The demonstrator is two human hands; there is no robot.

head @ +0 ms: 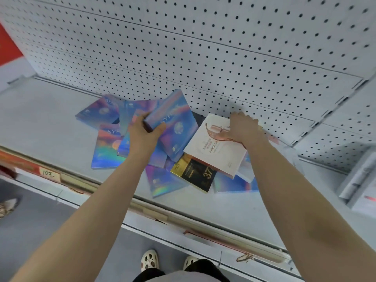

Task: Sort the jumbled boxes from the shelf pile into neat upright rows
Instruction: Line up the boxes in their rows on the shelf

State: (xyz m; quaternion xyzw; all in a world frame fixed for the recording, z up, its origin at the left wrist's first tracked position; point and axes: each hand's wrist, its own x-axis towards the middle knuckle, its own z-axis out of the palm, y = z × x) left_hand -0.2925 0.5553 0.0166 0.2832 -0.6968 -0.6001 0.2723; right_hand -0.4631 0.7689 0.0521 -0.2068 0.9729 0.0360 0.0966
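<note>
From the head view we are at the picking stage: our left hand [144, 132] grips the edge of a holographic box [173, 119], tilting it up off the pile [126, 139] on the shelf [50, 123], while our right hand [245, 127] curls over the far edge of a white box [213, 147]. Nothing stands upright yet; next, we judge, each box must be lifted clear and stood against the pegboard [223, 47].

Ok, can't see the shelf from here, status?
Left hand grips a holographic box. Right hand holds the white box. Pile still jumbled; black-gold box pinned under the white one.
</note>
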